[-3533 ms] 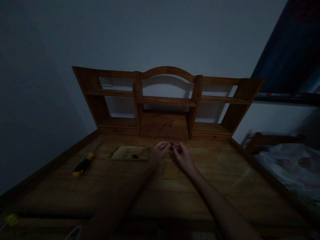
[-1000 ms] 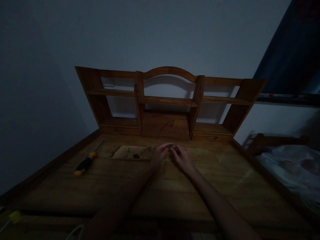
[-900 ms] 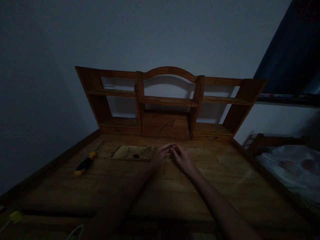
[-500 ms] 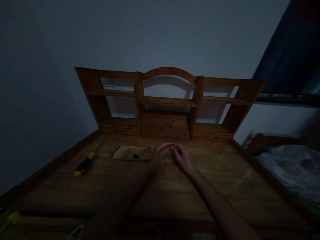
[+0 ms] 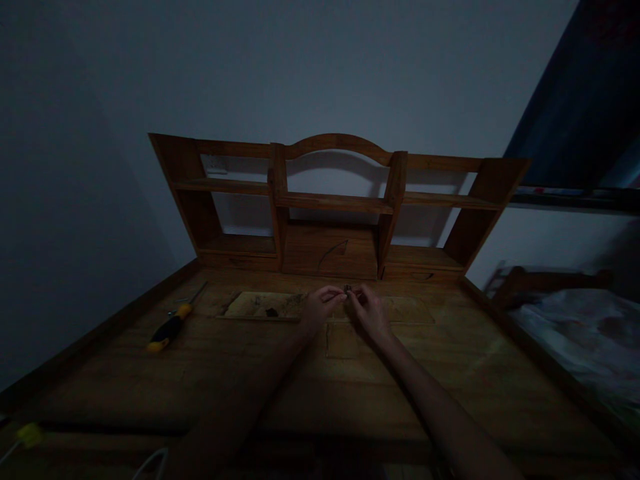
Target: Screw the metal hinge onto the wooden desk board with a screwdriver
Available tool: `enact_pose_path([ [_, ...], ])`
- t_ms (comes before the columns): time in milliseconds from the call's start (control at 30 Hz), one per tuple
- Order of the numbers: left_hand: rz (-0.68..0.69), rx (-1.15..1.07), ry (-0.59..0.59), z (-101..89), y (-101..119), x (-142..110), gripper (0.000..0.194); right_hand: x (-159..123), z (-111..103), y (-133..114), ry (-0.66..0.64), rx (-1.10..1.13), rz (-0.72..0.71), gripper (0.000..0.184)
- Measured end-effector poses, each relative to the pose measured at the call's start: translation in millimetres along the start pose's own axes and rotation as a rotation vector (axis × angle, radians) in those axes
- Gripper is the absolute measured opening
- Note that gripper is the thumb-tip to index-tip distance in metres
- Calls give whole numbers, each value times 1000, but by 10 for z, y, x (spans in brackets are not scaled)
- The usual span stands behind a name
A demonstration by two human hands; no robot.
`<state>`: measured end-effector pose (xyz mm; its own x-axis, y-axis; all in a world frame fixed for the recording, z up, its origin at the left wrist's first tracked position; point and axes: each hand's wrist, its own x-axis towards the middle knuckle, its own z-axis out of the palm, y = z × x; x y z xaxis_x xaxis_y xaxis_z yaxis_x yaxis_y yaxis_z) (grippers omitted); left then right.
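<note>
A small dark piece, too dim to name, sits between the fingertips of both hands. My right hand pinches it from the right. From the left, the fingertips of my left hand are pressed together and reach its edge. Beneath the hands lies a long pale board, with brown debris and a dark scrap on its left part. A smaller square patch shows on the desk just in front of the hands.
A yellow and black screwdriver lies at the left of the wooden desk, small metal bits beside it. A wooden shelf unit stands along the back. A yellow object and a white cable show at the lower left.
The fingertips of both hands have shifted slightly, and the small dark piece between them now shows more clearly, a little to the right. The screwdriver and board have stayed put.
</note>
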<state>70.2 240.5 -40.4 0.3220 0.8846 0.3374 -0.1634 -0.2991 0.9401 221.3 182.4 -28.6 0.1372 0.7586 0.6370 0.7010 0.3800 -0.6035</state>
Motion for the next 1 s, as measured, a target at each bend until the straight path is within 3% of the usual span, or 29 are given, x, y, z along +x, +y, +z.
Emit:
enact_pose_path([
  [167, -2, 66, 9, 30, 74, -35, 27, -22, -3, -27, -59, 12, -39, 17],
  [333, 2, 1, 20, 38, 15, -8, 30, -26, -23, -47, -70, 0, -59, 17],
  [467, 17, -63, 76, 43, -51, 20, 37, -27, -31, -72, -72, -12, -70, 18],
  [733, 35, -46, 65, -15, -50, 32, 30, -27, -61, -122, -22, -30, -58, 22],
  [867, 34, -7, 94, -57, -73, 52, 30, -41, -25, -134, -77, -15, -97, 19],
  [1000, 78, 21, 38, -72, -89, 54, 27, -56, 5, -134, -127, -6, -119, 18],
])
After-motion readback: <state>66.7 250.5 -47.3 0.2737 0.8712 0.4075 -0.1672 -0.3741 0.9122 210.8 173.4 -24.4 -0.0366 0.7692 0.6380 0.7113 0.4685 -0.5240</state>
